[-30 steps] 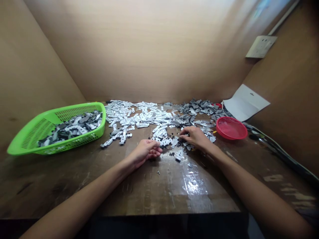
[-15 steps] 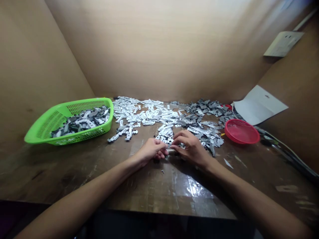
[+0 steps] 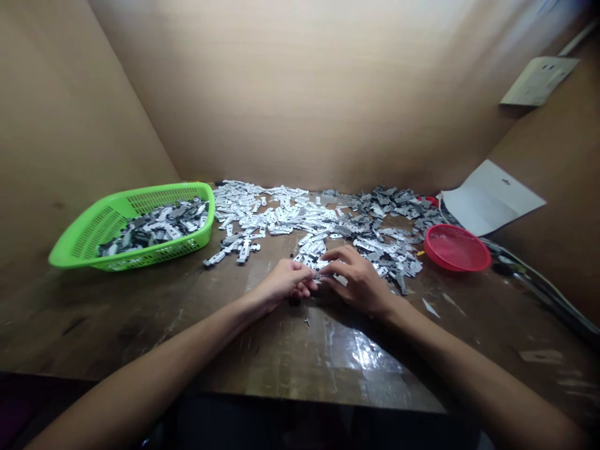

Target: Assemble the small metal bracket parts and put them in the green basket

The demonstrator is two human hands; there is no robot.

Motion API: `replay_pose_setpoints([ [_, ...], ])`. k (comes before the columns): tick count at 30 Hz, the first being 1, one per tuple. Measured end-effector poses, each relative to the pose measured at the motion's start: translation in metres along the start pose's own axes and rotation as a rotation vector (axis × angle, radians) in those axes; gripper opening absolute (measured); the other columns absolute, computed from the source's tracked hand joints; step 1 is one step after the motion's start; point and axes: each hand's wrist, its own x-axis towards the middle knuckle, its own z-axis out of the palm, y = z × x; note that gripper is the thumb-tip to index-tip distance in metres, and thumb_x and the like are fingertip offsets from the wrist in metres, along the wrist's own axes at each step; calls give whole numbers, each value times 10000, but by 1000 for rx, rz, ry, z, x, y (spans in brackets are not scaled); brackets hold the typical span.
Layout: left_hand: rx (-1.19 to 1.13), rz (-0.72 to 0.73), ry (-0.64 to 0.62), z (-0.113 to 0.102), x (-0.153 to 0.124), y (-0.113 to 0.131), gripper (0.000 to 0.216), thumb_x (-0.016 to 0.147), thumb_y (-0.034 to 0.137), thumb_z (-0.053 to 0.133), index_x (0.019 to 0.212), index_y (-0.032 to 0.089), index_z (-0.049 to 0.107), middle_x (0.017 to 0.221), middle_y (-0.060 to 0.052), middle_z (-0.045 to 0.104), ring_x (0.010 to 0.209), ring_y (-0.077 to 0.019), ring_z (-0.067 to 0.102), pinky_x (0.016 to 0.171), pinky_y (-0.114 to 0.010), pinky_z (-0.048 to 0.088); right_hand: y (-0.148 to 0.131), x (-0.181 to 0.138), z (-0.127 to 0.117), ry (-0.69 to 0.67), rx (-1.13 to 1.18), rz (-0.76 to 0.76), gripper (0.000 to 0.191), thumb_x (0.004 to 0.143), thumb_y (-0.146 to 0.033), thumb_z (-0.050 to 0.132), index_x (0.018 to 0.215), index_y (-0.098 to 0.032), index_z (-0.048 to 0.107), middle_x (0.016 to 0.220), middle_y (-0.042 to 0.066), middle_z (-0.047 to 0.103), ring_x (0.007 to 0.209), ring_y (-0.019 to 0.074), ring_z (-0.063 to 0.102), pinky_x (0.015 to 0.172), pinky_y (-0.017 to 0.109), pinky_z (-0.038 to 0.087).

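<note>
My left hand point(image 3: 284, 283) and my right hand point(image 3: 357, 280) meet fingertip to fingertip over the wooden table point(image 3: 140, 325), just in front of a heap of small silver metal parts point(image 3: 276, 215). Both hands are closed in a pinch on a small metal part point(image 3: 317, 275) held between them. A darker grey heap of similar parts point(image 3: 384, 206) lies behind my right hand. A tiny loose piece point(image 3: 307, 322) rests on the table below my hands.
A green plastic basket point(image 3: 94, 225) holding grey and silver parts sits at the left. At the right stand a red bowl point(image 3: 457, 248), a folded white paper point(image 3: 490, 197) and cables point(image 3: 539, 281). Cardboard walls enclose three sides; a socket plate point(image 3: 539, 80) hangs at upper right.
My right hand left the pile and came in to meet my left hand, and both now pinch a small part together. The camera shifted slightly, so the basket and bowl appear further right.
</note>
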Motion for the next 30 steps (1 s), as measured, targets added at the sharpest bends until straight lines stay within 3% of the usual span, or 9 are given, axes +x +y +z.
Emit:
replay_pose_setpoints([
  [3, -8, -14, -3, 0, 0, 1, 205, 699, 306, 638, 729, 104, 613, 681, -74, 662, 466, -55, 528, 419, -139, 345, 24, -1, -8, 95, -60, 134, 129, 846, -250, 523, 918, -217, 626, 1003, 72, 586, 960, 214, 512, 808, 365, 432],
  [6, -6, -23, -9, -1, 1, 1, 220, 704, 316, 640, 742, 102, 607, 694, -75, 659, 471, -54, 528, 420, -138, 343, 63, -8, -17, 150, -283, 332, 153, 833, -253, 529, 914, -193, 644, 921, 89, 600, 896, 231, 524, 781, 373, 424],
  [8, -4, -14, -18, -2, 1, 1, 230, 709, 329, 637, 741, 104, 601, 710, -76, 661, 473, -52, 527, 419, -137, 339, 87, -14, -21, 85, -382, 410, 151, 818, -269, 548, 856, -191, 672, 859, 88, 607, 850, 227, 527, 764, 359, 419],
  [11, -9, -6, -31, -2, 1, 1, 242, 706, 344, 640, 730, 107, 594, 718, -73, 662, 474, -50, 525, 419, -137, 335, 105, -19, -20, -1, -422, 410, 155, 795, -304, 580, 802, -200, 695, 856, 75, 608, 835, 212, 520, 746, 329, 411],
  [19, -12, -20, -5, -3, 2, 1, 270, 694, 360, 655, 764, 109, 583, 702, -56, 656, 481, -47, 527, 431, -140, 341, 96, -12, -18, 58, -417, 484, 132, 812, -269, 547, 772, -183, 639, 851, 77, 604, 843, 212, 514, 725, 302, 387],
  [22, -25, -16, -20, -4, 3, 0, 264, 701, 352, 656, 764, 108, 577, 704, -59, 655, 480, -46, 530, 427, -135, 347, 88, -11, -24, 211, -253, 483, 182, 848, -240, 477, 972, -170, 591, 862, 62, 613, 780, 183, 546, 703, 282, 396],
  [25, -35, -18, -27, -4, 4, -1, 247, 709, 333, 654, 766, 107, 575, 701, -60, 652, 477, -44, 529, 425, -131, 353, 76, -9, -27, 287, -100, 438, 358, 855, -201, 435, 1210, -178, 476, 890, 54, 617, 730, 164, 561, 669, 270, 406],
  [30, -30, -11, -23, -6, 6, -3, 233, 720, 322, 646, 759, 103, 578, 699, -62, 648, 473, -42, 529, 424, -128, 357, 51, -6, -26, 221, 193, 459, 266, 854, -268, 452, 1086, -200, 564, 827, 41, 633, 675, 155, 592, 640, 272, 445],
])
